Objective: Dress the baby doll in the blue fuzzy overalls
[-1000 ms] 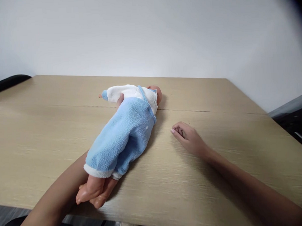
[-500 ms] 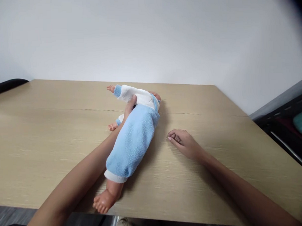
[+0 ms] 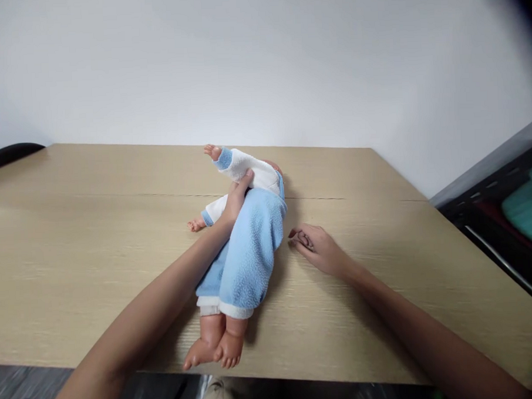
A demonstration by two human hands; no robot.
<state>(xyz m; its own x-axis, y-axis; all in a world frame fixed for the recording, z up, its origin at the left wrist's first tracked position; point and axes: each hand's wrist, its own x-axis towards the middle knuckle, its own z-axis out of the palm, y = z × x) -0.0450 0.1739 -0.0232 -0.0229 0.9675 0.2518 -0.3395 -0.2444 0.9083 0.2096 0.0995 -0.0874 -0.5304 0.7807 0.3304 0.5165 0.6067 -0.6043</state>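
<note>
A baby doll in a blue and white fleece outfit lies on its side on the table, bare feet towards me and its head mostly hidden beyond the body. My left hand grips its torso from the front, between the two arms, with the thumb on the white top and the other fingers hidden. One doll arm sticks up to the left; the other lies lower, near the tabletop. To the right of the doll, apart from it, my right hand rests on the table with its fingers curled in and nothing visible inside.
The wooden table has a seam across it and reaches back to a white wall. At the right stands a dark frame with a teal item in it. A black curved edge shows at far left.
The doll has rolled a little in my left hand, and both legs now show where one did before. Its raised arm has shifted right. My right hand stays nearly in place.
</note>
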